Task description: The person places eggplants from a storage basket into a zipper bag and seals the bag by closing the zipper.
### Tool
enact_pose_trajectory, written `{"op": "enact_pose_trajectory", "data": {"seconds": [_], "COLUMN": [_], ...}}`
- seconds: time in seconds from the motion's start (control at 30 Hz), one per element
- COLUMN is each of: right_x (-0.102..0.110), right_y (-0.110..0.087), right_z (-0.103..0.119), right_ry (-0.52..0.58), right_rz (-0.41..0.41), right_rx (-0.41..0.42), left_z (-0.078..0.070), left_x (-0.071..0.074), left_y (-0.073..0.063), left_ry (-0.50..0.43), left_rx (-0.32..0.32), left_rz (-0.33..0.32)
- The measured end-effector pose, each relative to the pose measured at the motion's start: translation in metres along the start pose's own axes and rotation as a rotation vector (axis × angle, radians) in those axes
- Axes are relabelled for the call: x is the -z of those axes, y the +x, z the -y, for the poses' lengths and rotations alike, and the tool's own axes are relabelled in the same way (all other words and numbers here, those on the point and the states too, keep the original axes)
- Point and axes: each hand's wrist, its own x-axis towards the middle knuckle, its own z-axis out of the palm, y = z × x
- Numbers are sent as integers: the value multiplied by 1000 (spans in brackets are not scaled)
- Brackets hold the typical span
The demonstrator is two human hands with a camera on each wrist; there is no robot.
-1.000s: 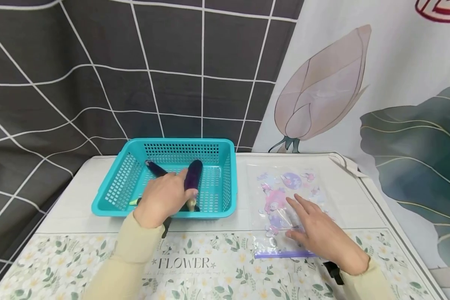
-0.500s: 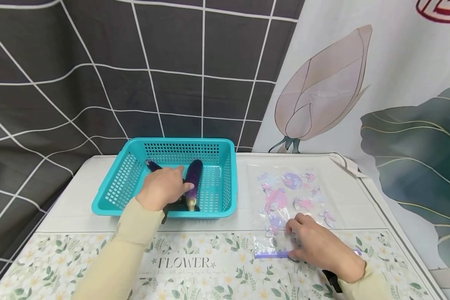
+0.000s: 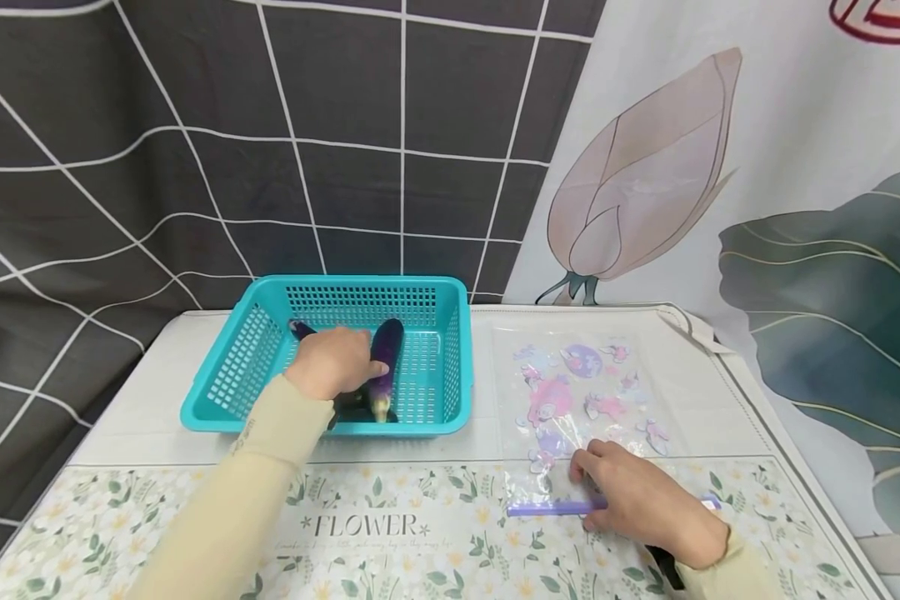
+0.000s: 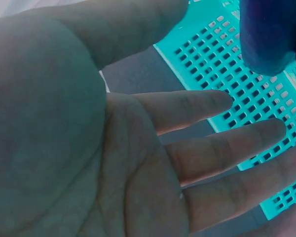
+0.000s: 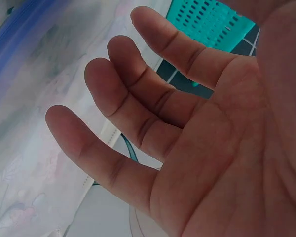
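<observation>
On the counter [image 3: 146,417], a turquoise basket [image 3: 360,281] sits left of a thin zip bag [image 3: 615,375]. Well apart, the right hand [image 3: 633,496] bends loosely over the bag's zip edge; the left hand [image 3: 333,362] reaches among basketed eggplants [image 3: 389,343], its grip impossible to tell. They're probably firm, slick, best held mid-length.
</observation>
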Motion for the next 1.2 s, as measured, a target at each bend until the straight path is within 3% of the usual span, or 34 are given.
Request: {"op": "enact_pose_trajectory", "data": {"seconds": [0.3, 0.6, 1.2], "right_x": [-3, -8, -12], "right_y": [1, 5, 8], "right_z": [-2, -3, -8], "right_ry": [-3, -4, -30], "right_rz": [7, 28, -25], "right_rx": [20, 20, 124], "left_z": [4, 6, 5], "left_x": [-1, -3, -10], "left_y": [12, 24, 32], "left_ry": [-20, -84, -103], "left_rx": [1, -68, -83], "left_rz": [33, 160, 211]}}
